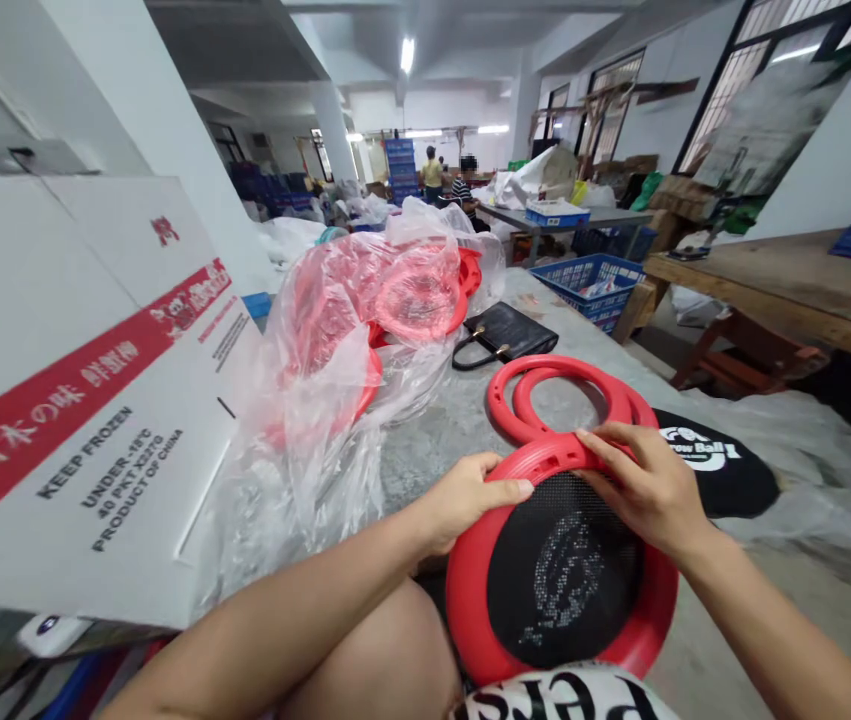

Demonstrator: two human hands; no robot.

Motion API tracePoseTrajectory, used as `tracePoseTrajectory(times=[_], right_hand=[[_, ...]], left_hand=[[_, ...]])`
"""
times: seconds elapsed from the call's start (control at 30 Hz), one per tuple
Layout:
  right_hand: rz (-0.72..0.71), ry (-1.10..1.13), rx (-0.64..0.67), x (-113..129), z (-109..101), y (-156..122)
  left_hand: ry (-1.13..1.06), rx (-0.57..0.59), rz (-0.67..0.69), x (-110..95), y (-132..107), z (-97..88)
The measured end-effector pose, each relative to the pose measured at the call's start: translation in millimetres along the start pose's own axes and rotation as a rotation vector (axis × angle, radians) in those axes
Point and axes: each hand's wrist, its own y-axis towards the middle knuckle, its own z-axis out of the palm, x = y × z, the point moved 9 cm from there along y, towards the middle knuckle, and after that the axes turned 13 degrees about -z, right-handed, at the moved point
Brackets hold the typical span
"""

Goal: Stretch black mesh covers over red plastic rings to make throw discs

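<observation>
A round red plastic frame [470,590] with a black mesh centre and pale print leans tilted against my body. My left hand [462,500] grips its upper left rim, thumb lying on the front face and fingers behind. At the upper right rim is my right hand [646,480], its fingers bent over the edge by small slots; the thumb is mostly hidden. Just beyond lie loose red rings [504,405], overlapping on the grey table. To their right, partly behind my right hand, rests a black round mesh piece [740,475] with white lettering.
A large white carton [132,400] stands at the left. Clear plastic bags [320,330] with red rings inside cover the table's middle. A black handbag [511,332] lies behind the loose rings. Blue crates [594,285] sit on the right, and people are in the background.
</observation>
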Motion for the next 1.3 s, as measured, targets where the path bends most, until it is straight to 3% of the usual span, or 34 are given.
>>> tracePoseTrajectory(times=[0.23, 0.6, 0.87, 0.97, 1.1, 1.2, 1.3], right_hand=[[-0.031, -0.018, -0.018, 1.4, 0.4, -12.6], [0.162, -0.086, 0.070, -2.1, 12.7, -38.8], [0.106, -0.143, 0.044, 10.0, 10.6, -55.3], [0.186, -0.095, 0.021, 7.1, 12.0, -68.7], [0.312, -0.009, 0.020, -2.3, 14.1, -88.6], [0.380, 0.041, 0.054, -10.2, 11.8, -97.2], [0.353, 0.240, 0.108, -8.8, 11.2, -94.4]], left_hand=[[0.039, 0.046, -0.040, 3.6, 22.5, 4.9], [0.063, 0.090, -0.035, 8.5, 31.5, 23.3], [0.119, 0.057, -0.072, 26.9, 54.4, 18.3], [0.127, 0.052, -0.136, 37.7, 62.7, 17.8], [0.075, 0.141, -0.187, 44.2, 65.1, 25.7], [0.072, 0.194, -0.173, 41.9, 62.8, 30.9], [0.174, 0.175, -0.100, 34.5, 60.0, 31.4]])
